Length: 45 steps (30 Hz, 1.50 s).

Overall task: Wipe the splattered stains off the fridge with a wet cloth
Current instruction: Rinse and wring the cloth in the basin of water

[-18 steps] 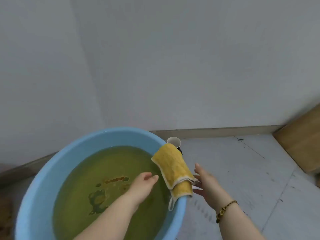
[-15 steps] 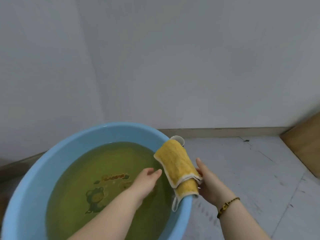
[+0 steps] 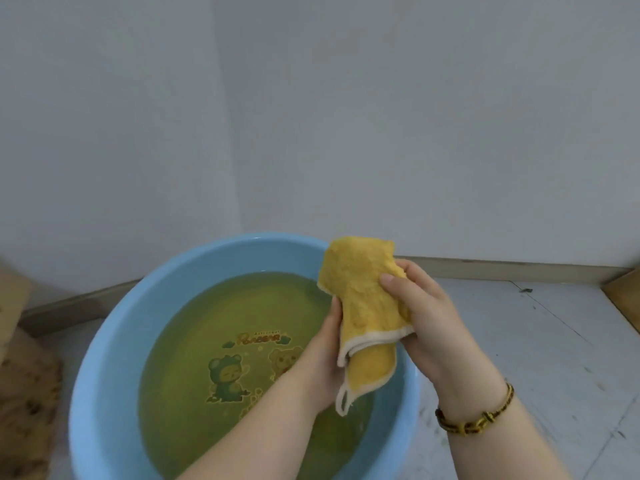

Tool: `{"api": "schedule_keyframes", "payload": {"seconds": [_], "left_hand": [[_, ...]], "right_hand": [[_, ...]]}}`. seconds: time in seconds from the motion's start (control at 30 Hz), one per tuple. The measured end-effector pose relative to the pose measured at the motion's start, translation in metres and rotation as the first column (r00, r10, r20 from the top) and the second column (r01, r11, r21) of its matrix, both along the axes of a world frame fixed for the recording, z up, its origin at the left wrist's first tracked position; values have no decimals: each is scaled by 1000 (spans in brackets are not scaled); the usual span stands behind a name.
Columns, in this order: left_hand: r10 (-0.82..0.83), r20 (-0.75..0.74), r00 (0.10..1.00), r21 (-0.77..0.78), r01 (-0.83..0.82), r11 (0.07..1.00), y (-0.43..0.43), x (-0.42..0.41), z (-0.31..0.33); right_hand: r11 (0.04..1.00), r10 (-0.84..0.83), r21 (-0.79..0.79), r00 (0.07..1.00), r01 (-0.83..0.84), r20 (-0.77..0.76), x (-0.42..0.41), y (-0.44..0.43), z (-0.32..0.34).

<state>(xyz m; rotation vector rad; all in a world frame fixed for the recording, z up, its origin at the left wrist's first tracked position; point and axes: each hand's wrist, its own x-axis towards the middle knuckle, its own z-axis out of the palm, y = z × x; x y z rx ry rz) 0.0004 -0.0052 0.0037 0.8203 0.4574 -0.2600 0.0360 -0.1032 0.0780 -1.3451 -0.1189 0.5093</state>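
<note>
A folded yellow cloth [image 3: 363,299] with a white hem and a small loop is lifted above the right rim of a blue basin [image 3: 114,341] filled with yellowish-green water. My right hand [image 3: 426,317] grips the cloth from the right, fingers curled over its front. My left hand [image 3: 322,351] holds it from the left and behind, mostly hidden by the cloth. The fridge is not in view.
The basin stands on a pale tiled floor [image 3: 536,341] near a white wall corner with a brown skirting board [image 3: 485,266]. Cardboard-coloured objects sit at the far right edge [image 3: 627,299] and at the left edge [image 3: 20,375]. A beaded bracelet [image 3: 474,417] is on my right wrist.
The cloth was draped over the basin's rim with both hands beside it. Now both hands have taken hold of it and raised it off the rim. The view has moved closer.
</note>
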Motion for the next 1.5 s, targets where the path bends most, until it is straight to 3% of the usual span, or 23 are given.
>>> {"api": "schedule_keyframes", "payload": {"seconds": [0.07, 0.13, 0.2, 0.27, 0.33, 0.43, 0.63, 0.7, 0.77, 0.87, 0.93, 1.03, 1.13, 1.23, 1.27, 1.33, 1.43, 1.47, 1.5], "left_hand": [[88, 30, 996, -140, -83, 987, 17, -13, 10], [181, 11, 983, -167, -176, 970, 40, -25, 16], [279, -33, 960, 57, -277, 959, 65, -33, 11], [338, -76, 938, 377, -287, 881, 85, -40, 7], [304, -125, 945, 601, -172, 781, 93, -47, 0], [268, -195, 944, 768, -23, 640, 100, -51, -19], [162, -384, 909, 844, 274, 462, 109, -53, -43], [139, -410, 902, 840, 314, 443, 108, -53, -48], [132, -396, 909, 821, 286, 493, 106, -51, -51], [193, -361, 912, 668, 109, 736, 107, -49, -47], [258, -358, 897, 548, -21, 836, 111, -49, -41], [335, -359, 871, 422, -168, 891, 115, -52, -30], [395, -269, 878, 353, -291, 889, 109, -58, -11], [385, -98, 917, 140, -371, 918, 94, -59, 12], [347, -37, 937, 85, -343, 935, 89, -57, 15], [325, 20, 946, 86, -325, 942, 82, -54, 13], [466, -73, 882, 56, -463, 885, 80, -53, 3], [502, -90, 860, 38, -501, 865, 81, -54, 0], [525, -95, 846, 10, -526, 850, 83, -54, -1]], "right_hand": [[987, 41, 158, 993, -23, -110, -5, 12, 1], [992, 86, 109, 979, -67, -186, -6, 22, -11], [991, 111, -42, 962, -126, -249, -6, 30, -30], [964, 108, -200, 948, -173, -299, -8, 42, -47], [859, 115, -460, 961, -224, -253, -13, 58, -62], [563, 223, -808, 973, -175, -55, -22, 80, -83], [314, 318, -941, 948, -123, -18, -28, 93, -118], [256, 335, -957, 941, -136, -44, -29, 94, -122], [211, 363, -961, 928, -177, -91, -29, 94, -127], [258, 341, -927, 923, -272, -176, -27, 92, -117], [447, 225, -837, 945, -316, -237, -24, 86, -106], [773, 73, -596, 964, -217, -257, -26, 78, -89], [931, -13, -361, 986, -49, -168, -32, 78, -80], [935, 65, -353, 972, 20, 225, -44, 83, -72], [924, 137, -383, 913, 23, 385, -50, 85, -72], [881, 314, -472, 703, 35, 638, -62, 88, -73], [782, 497, -603, 426, 158, 756, -74, 88, -90], [762, 493, -604, 397, 233, 775, -77, 86, -94], [734, 467, -610, 430, 299, 772, -79, 85, -95]]}}
